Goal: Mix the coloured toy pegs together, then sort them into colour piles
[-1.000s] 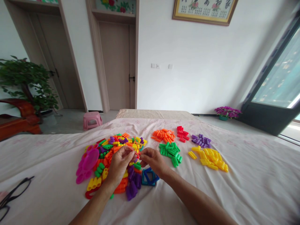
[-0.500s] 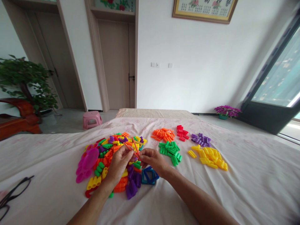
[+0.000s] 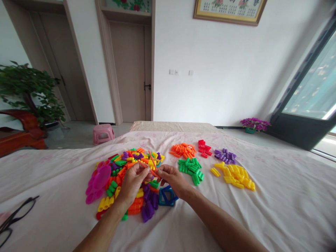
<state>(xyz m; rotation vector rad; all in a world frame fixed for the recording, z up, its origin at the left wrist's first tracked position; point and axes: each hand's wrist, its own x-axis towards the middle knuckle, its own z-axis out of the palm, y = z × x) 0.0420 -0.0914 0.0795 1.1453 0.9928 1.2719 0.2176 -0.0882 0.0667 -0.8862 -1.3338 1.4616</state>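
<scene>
Above the right part of a mixed heap of plastic building pieces (image 3: pixel 136 206), my left hand (image 3: pixel 135 182) pinches a thin orange-red plastic strip piece (image 3: pixel 153 161). The fingers of my right hand (image 3: pixel 170 178) are closed on the same piece from the other side. Its thin bars meet at an angle between both hands; the fingers hide part of it, and I cannot tell whether it is one frame or two strips. Blue square frames (image 3: pixel 168 196) lie just below my right hand. A magenta flower-shaped plate (image 3: pixel 101 178) rests on the heap's left side.
Sorted by colour to the right are orange pieces (image 3: pixel 183 150), red pieces (image 3: pixel 204 148), green pieces (image 3: pixel 193 169), purple pieces (image 3: pixel 225 156) and yellow pieces (image 3: pixel 238 176). Black-framed glasses (image 3: pixel 18 217) lie at the left on the pale cloth (image 3: pixel 63 196). A pink stool (image 3: pixel 103 133) stands beyond.
Both hands stay nearly in place, holding the orange-red piece. Its upright bar tilts slightly differently and my right fingers have shifted a little on it.
</scene>
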